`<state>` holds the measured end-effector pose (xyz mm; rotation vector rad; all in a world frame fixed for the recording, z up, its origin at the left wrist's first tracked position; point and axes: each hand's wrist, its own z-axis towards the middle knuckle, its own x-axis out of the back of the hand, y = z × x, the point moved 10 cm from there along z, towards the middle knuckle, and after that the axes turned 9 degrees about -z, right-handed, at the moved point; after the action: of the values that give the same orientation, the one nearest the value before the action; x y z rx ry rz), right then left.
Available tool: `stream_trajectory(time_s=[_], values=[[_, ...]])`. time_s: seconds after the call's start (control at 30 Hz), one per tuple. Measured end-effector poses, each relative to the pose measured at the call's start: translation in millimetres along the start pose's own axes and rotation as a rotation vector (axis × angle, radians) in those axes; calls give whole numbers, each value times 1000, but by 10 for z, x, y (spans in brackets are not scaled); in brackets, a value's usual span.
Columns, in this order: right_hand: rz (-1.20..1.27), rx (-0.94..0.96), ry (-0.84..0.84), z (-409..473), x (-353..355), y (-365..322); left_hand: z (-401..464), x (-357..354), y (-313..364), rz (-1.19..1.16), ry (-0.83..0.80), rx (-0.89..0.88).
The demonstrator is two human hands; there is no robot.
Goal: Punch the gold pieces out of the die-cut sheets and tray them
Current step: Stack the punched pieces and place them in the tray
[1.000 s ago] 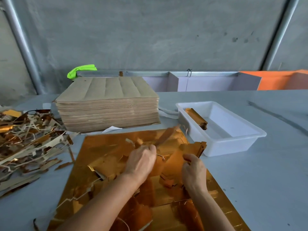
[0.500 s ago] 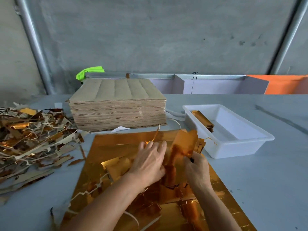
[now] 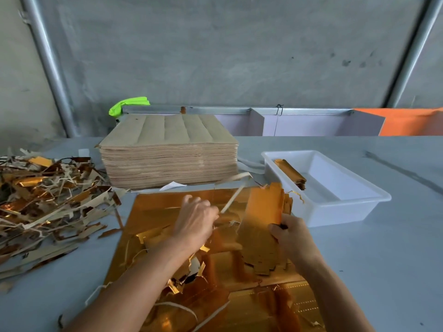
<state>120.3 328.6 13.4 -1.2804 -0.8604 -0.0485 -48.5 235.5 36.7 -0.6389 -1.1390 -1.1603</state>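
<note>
A gold die-cut sheet lies flat on the table in front of me, torn and partly punched. My right hand grips a stack of gold pieces standing upright above the sheet. My left hand pinches a thin pale waste strip that runs up toward the stack. A white tray stands to the right with a few gold pieces at its far end.
A tall pile of brown sheets sits behind the gold sheet. Gold and pale offcut scraps are heaped at the left. A green cloth and grey and orange panels line the far edge by the concrete wall.
My right hand has lifted the stack of gold pieces more upright. My left hand has pulled left and now draws a waste strip away from the stack.
</note>
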Motion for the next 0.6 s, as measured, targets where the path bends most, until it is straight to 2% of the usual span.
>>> stream_trajectory(time_s=[0.13, 0.2, 0.37, 0.47, 0.53, 0.6], values=[[-147, 28, 52, 26, 153, 87, 52, 300, -299, 86, 124, 147], [-184, 31, 68, 35, 208, 120, 90, 486, -450, 19, 197, 224], [-172, -30, 207, 72, 442, 269, 137, 690, -1051, -229, 315, 547], [-110, -73, 286, 51, 516, 329, 175, 767, -1396, -473, 413, 709], [-77, -82, 321, 42, 523, 313, 209, 797, -1615, -822, 551, 829], [-36, -84, 339, 28, 509, 283, 230, 880, -1710, -1002, 697, 881]])
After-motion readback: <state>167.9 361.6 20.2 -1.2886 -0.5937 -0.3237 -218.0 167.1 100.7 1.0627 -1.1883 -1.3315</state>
